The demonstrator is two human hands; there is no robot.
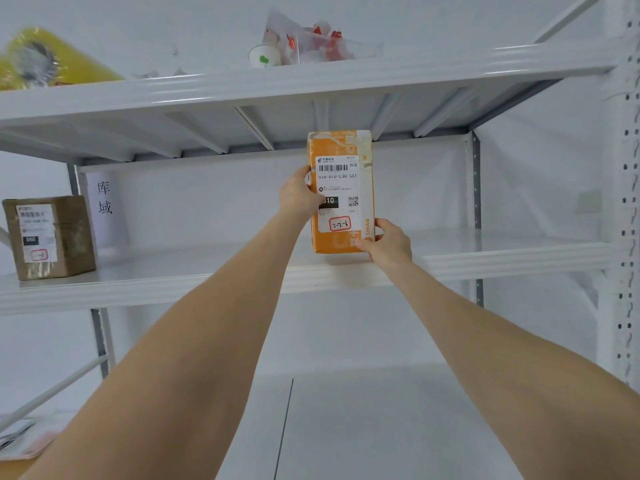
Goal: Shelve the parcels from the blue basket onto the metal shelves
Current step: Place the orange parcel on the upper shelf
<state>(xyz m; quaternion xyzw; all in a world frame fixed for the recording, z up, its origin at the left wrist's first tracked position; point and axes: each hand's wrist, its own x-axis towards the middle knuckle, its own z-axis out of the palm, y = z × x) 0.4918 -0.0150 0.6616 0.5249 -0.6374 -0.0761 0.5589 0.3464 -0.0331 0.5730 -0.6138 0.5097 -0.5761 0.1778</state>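
Closest to the camera, two bare forearms reach up and forward from the bottom corners. At the lower left edge lies a blurred flat thing that I cannot identify. Further out, the left grip clasps the left edge of the orange parcel, thumb laid across its white label. The right grip pinches the parcel's lower right corner, thumb on the front face. Held by both, the parcel stands upright, label toward the camera, its bottom edge at the board of the middle shelf, near the front lip. Well apart to the left on the same shelf stands a brown parcel, also labelled. Behind it a paper sign with two characters is fixed on the wall. Higher and farther, the upper shelf carries a yellow parcel at the left, with a paper cup touching a clear bag near the middle. A perforated post runs up the right side.
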